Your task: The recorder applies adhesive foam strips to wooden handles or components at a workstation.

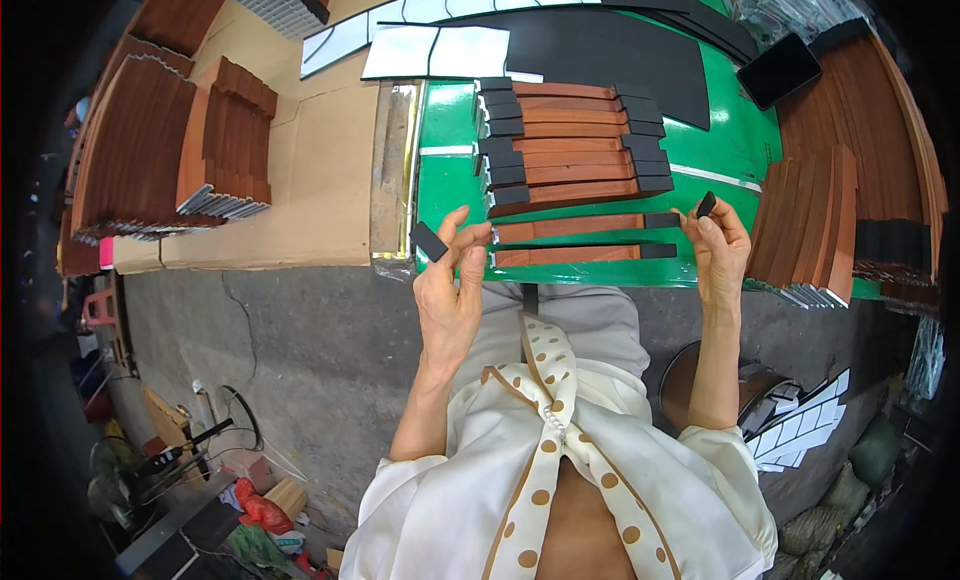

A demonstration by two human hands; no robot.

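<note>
Hands are nearest on my feed, both occupied. At centre-left, the left hand (447,305) is loosely curled, with a small black rectangular piece (430,242) held at its outer fingers; its fingertips reach the left end of a bar, though I can't tell whether they touch. Right of centre, the right hand (722,250) pinches a small black strip (706,203) between thumb and finger.

Between them, along the near edge of the glossy green surface (445,180), I see two narrow reddish-brown wood-grain bars (565,256), side by side and apart. Each has a matte black right end and a bare left end with a pale edge.

Just beyond, mid-frame, sits a close-packed group of similar bars (575,145), black at both ends. I'd judge those finished and the near pair half done, their left ends remaining.

Brown bar stacks at left (135,145) and right (805,220) mostly look untreated to me. Farthest, along the top, lie white sheets with dark dividing lines (440,52) and a black phone (780,70).
</note>
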